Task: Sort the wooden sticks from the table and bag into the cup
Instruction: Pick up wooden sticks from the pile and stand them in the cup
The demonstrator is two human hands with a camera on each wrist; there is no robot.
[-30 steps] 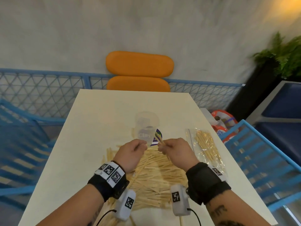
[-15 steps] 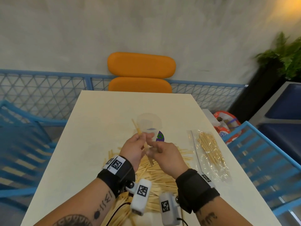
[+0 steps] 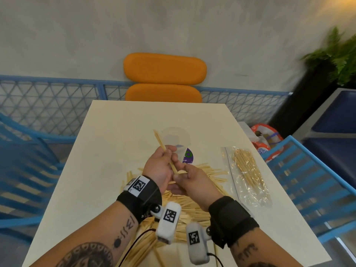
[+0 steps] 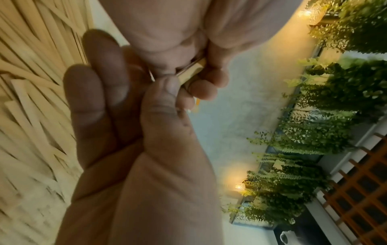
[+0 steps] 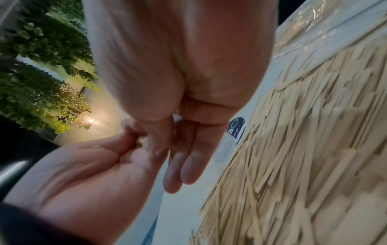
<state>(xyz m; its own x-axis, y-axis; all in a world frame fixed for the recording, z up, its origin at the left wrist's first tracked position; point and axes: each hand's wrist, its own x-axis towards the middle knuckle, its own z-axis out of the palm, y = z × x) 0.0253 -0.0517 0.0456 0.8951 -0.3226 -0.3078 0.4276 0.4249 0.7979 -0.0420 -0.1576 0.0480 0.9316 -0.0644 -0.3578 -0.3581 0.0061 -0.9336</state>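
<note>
Head view: left hand point(image 3: 160, 166) pinches one wooden stick point(image 3: 165, 151) near its lower half, fingers curled round it, pointed end tilted up and away toward the clear plastic cup point(image 3: 176, 140). Looks like it's angled that way so it can drop tip-first into the cup just beyond. Right hand point(image 3: 189, 182) touches the stick's lower end with thumb and forefinger, remaining fingers loosely extended; my read is it's steadying or passing the stick over, not carrying it. Loose stick pile point(image 3: 192, 189) lies on the cream table point(image 3: 115, 132) directly under both hands, so picking is short-reach. Zip bag point(image 3: 246, 174) with more sticks lies flat to the right of the pile, apart from it. Cup contents: can't tell, it's see-through and washed out.

Left wrist view: thumb point(image 4: 167, 92) presses the stick's blunt end point(image 4: 191, 72) against the curled fingers. Two other fingers point(image 4: 98, 86) lie straight, side by side, idle. Pile is blurred at left.

Right wrist view: two fingers point(image 5: 184, 165) straight and pressed together, holding nothing. Thumb and forefinger meet the left hand at the stick; the contact itself is too blurred to confirm a pinch. Pile fills the right side, bag edge above it.
</note>
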